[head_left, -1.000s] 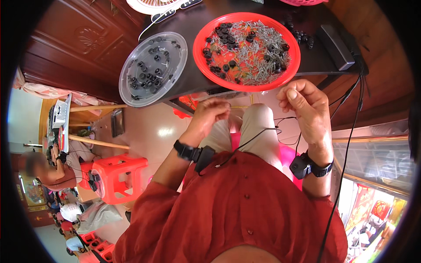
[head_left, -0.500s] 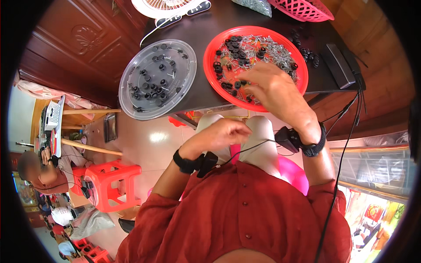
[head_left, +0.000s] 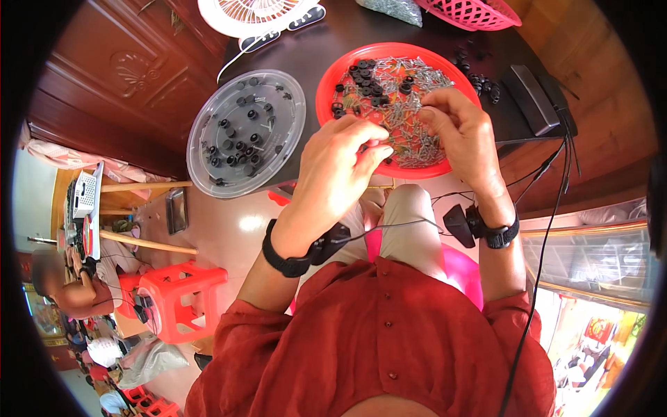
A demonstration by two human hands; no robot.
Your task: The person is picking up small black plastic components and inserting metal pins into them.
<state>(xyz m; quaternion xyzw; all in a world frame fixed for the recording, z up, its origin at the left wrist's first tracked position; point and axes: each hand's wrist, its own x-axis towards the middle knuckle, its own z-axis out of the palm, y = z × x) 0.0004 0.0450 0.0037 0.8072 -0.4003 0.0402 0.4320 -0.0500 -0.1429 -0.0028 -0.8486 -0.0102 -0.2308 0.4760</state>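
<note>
My left hand (head_left: 337, 174) is over the near left rim of a red round tray (head_left: 322, 94), thumb and fingertips curled toward each other. Something small and dark shows by its fingertips, too small to name. Above the tray's right side, my right hand (head_left: 467, 135) has thumb and forefinger drawn together among the loose silver screws (head_left: 410, 121). Whether a screw is between them I cannot make out. Black round plastic parts (head_left: 365, 76) are heaped at the tray's far left. Left of it, a clear round lid-like tray (head_left: 198, 156) holds several black parts, some with screws in them.
A white fan (head_left: 257, 14) stands at the far left of the dark table (head_left: 306, 55). Farther back are a clear bag (head_left: 396, 10) and a pink basket (head_left: 476, 14). Black parts and a black box (head_left: 531, 101) with cables lie at right. A red stool (head_left: 184, 299) and another person are leftward.
My left hand has risen from above my lap to the red tray's near left edge. My right hand has shifted right and slightly farther, from the black parts to the screws.
</note>
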